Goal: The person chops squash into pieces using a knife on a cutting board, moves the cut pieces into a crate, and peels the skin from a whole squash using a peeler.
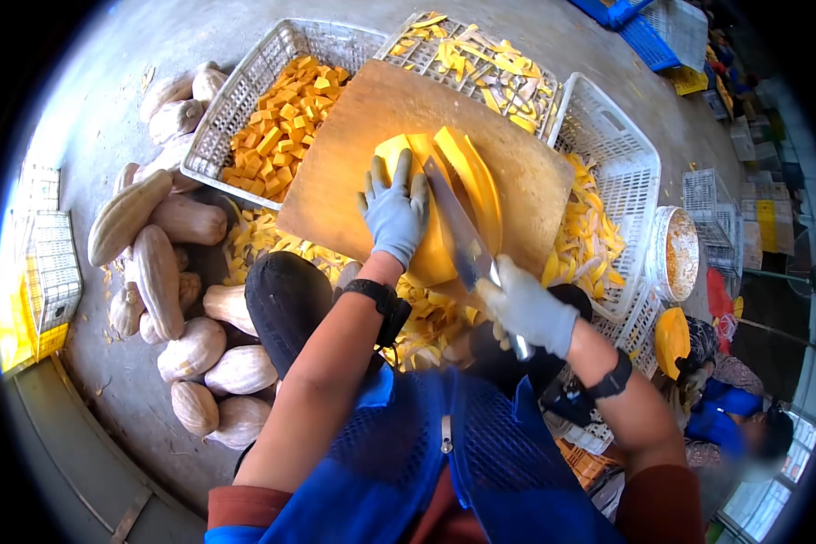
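My left hand (pixel 394 210), in a grey glove, lies with its fingers spread on a peeled piece of pumpkin (pixel 432 240) on the wooden cutting board (pixel 335 186). A kitchen knife (pixel 456 218) is gripped by its handle in my gloved right hand (pixel 528 308). Its broad blade stands against the cut side of the pumpkin, between the part under my left hand and the long yellow slices (pixel 482 186) to the right. The blade's lower edge is hidden among the pieces.
Orange pumpkin cubes (pixel 276 127) fill a white crate (pixel 210 118) at the board's left. Peels (pixel 594 227) lie in a crate (pixel 639 163) at right, beside a white bucket (pixel 671 254). Several whole pumpkins (pixel 159 281) lie on the left floor. Another person (pixel 730 408) sits at far right.
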The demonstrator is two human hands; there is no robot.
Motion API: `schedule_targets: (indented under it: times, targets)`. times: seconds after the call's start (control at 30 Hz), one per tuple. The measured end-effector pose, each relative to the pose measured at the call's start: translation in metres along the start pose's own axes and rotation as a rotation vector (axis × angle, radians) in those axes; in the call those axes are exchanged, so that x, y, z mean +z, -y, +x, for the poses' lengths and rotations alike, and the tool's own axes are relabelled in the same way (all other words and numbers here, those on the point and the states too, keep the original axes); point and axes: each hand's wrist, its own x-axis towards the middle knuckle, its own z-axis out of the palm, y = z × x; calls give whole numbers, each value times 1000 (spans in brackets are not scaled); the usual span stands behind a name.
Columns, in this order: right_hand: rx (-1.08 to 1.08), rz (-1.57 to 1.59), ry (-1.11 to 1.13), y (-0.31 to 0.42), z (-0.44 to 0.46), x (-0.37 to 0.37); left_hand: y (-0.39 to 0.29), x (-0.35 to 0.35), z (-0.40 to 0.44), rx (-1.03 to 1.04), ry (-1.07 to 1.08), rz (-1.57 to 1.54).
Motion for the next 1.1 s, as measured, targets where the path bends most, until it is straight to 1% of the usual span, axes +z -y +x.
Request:
schedule_targets:
  times: [0.03, 0.1, 0.17, 0.23, 0.27, 0.3, 0.33, 0.4, 0.5, 0.57, 0.6, 0.7, 0.73, 0.83, 0.87, 0.93, 1.0, 1.03, 1.1]
  targets:
    - [11, 64, -4, -8, -1, 8, 1, 0, 0, 4, -12, -13]
    - [-201, -66, -119, -58, 30, 26, 3, 1, -1, 12, -34, -36]
    - [-350, -361, -194, -104, 65, 56, 6, 1, -2, 18, -36, -80]
    - [-143, -249, -230, -86, 62, 80, 7, 2, -4, 18, -28, -89]
    - [-229, -190, -297, -105, 68, 91, 6, 2, -6, 8, -23, -76]
    - [-331, -126, -366, -107, 72, 98, 6, 0, -1, 7, -28, -59]
    - [-298, -112, -351, -111, 75, 96, 3, 0, -1, -9, -27, -57]
    - [-237, -81, -329, -115, 75, 83, 4, -3, -4, -36, -62, -159]
    - [-385, -78, -519, -106, 73, 59, 13, 2, -7, -66, -107, -371]
    - [-326, 9, -439, -123, 89, 56, 15, 1, -27, -81, -101, -513]
    - [-319, 6, -405, -118, 84, 54, 14, 0, -35, -104, -64, -595]
    - [-347, -31, -302, -87, 66, 52, 11, -6, -50, -207, -70, -426]
    - [-360, -46, -267, -77, 59, 53, 5, -15, -48, -257, -51, -428]
    - [-303, 124, -143, -55, 57, 44, -12, -47, -40, -370, 87, -315]
    - [-304, 192, -94, -56, 62, 43, -6, -42, -37, -338, 57, -242]
    - [-298, 334, -1, -60, 71, 40, -16, -63, -32, -326, 115, -290]
    - [-304, 380, 104, -64, 70, 33, -3, -61, -28, -374, 120, -294]
    - [-307, 399, 159, -64, 70, 29, 0, -58, -25, -412, 31, -174]
    - [-356, 305, 64, -71, 78, 25, -1, -60, -21, -430, 38, -188]
